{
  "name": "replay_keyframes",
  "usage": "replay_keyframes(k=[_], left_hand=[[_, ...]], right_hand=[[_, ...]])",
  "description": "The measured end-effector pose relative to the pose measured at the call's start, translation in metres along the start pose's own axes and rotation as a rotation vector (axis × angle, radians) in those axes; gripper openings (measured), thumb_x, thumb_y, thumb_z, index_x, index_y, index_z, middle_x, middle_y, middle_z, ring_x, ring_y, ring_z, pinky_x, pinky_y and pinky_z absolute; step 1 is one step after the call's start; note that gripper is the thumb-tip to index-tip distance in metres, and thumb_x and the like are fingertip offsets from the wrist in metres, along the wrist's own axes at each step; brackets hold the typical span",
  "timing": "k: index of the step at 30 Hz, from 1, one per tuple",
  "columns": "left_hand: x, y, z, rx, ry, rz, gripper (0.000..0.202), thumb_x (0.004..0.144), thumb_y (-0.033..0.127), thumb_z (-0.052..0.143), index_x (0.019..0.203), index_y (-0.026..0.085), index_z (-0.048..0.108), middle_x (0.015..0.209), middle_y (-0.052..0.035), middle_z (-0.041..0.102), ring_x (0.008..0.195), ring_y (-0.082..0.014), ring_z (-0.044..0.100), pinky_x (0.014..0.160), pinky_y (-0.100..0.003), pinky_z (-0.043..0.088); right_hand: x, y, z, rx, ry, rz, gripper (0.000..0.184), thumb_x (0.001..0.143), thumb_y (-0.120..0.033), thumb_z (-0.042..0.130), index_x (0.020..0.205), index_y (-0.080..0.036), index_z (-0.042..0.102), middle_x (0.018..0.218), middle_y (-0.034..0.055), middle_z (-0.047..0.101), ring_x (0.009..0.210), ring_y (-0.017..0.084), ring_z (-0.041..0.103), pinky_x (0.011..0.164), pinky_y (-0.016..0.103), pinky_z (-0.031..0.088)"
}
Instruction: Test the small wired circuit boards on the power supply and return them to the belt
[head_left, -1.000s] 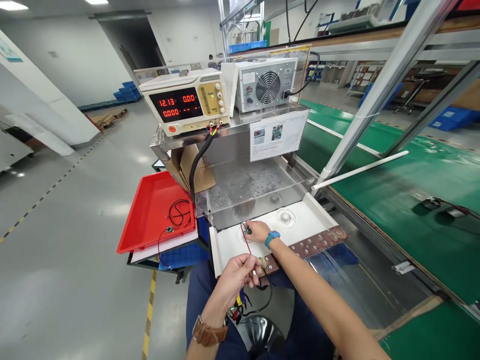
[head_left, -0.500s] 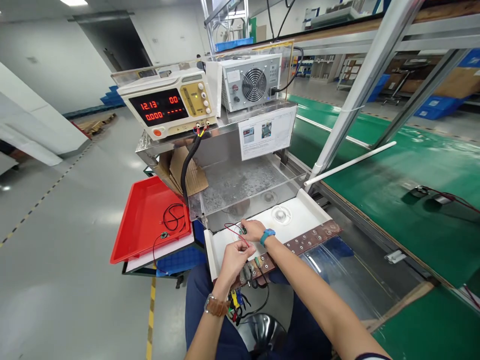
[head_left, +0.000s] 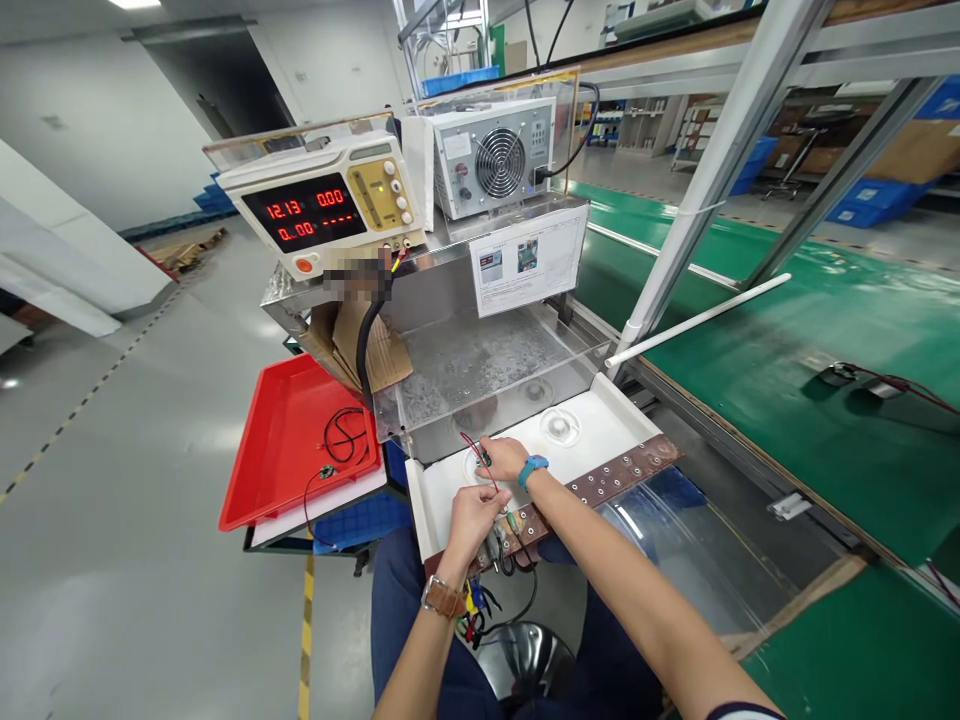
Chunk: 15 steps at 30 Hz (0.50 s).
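My right hand [head_left: 506, 460] pinches a small green circuit board [head_left: 485, 459] above the white fixture tray [head_left: 600, 420]. Red and dark wires [head_left: 469, 440] run from the board, looping up behind it and down toward my left hand. Closed in a pinch, my left hand [head_left: 476, 512] holds a red wire by its lower end, close to the brown terminal strip [head_left: 626, 462] along the tray's front edge. A green clip [head_left: 513, 521] with a black lead sits on that strip just right of my left fingertips. The wire's tip is too small to make out.
Left of the tray, a red bin [head_left: 259, 440] holds another small board [head_left: 325, 471] with wires. A power supply [head_left: 315, 210] with lit red digits and a grey fan unit [head_left: 495, 155] stand on the metal shelf. A green conveyor belt [head_left: 750, 400] lies to the right.
My left hand has moved slightly closer to the terminal strip with the wire. The wire loop behind the board has become narrower. The power supply's digits read differently.
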<state>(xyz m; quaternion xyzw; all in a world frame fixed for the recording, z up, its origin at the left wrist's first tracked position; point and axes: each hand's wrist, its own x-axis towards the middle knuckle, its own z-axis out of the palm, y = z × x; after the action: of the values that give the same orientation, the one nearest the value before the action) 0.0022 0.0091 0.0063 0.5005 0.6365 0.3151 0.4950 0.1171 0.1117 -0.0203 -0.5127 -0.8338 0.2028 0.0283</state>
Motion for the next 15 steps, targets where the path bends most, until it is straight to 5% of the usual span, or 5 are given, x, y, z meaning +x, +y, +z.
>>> replay_keyframes(k=[15], left_hand=[[0.0035,-0.0030,0.0032,0.010,-0.021,-0.053,0.045,0.061,0.060,0.072,0.055,0.016,0.064,0.053,-0.0027,0.061,0.050,-0.0128,0.051,0.053,-0.025,0.036]], right_hand=[[-0.0030,-0.0037,-0.0056,-0.002,-0.017,0.019,0.042,0.080,-0.047,0.062,0.112,-0.021,0.057,0.098,0.0070,0.071,0.092,0.024,0.065,0.073,0.028,0.040]])
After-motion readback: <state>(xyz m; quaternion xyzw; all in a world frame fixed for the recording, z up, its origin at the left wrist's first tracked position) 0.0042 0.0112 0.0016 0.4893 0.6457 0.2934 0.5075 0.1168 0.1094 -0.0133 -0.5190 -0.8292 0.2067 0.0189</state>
